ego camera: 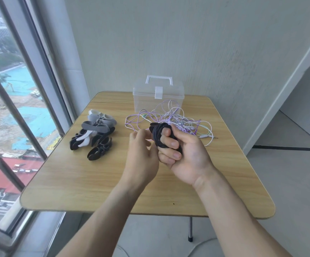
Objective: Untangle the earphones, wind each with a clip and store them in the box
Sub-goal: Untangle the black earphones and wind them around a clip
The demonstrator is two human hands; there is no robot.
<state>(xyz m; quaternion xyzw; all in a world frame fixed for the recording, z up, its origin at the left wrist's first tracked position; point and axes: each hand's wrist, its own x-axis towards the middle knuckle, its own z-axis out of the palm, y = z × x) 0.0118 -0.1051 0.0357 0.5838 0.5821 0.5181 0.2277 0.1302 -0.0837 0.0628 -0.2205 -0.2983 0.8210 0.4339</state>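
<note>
Earphones (160, 135), one black coil, gripped by right hand (180, 153).

left hand (141, 154) fingertips hidden behind black coil (159, 135); cable tangle (172, 117) covers box (157, 95) base; forearms cut off.

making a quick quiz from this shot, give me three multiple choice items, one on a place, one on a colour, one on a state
1. Where is the pile of clips?
A. left of the tangled earphones
B. inside the box
C. on the floor

2. What colour is the coil in the right hand?
A. white
B. black
C. green

3. The box lid is
A. removed
B. propped open
C. closed

Answers: 1 A, the clips lie on the table nearer the window; 2 B, dark cord wraps the fingers; 3 C, the lid sits flat with its latch down.
</note>
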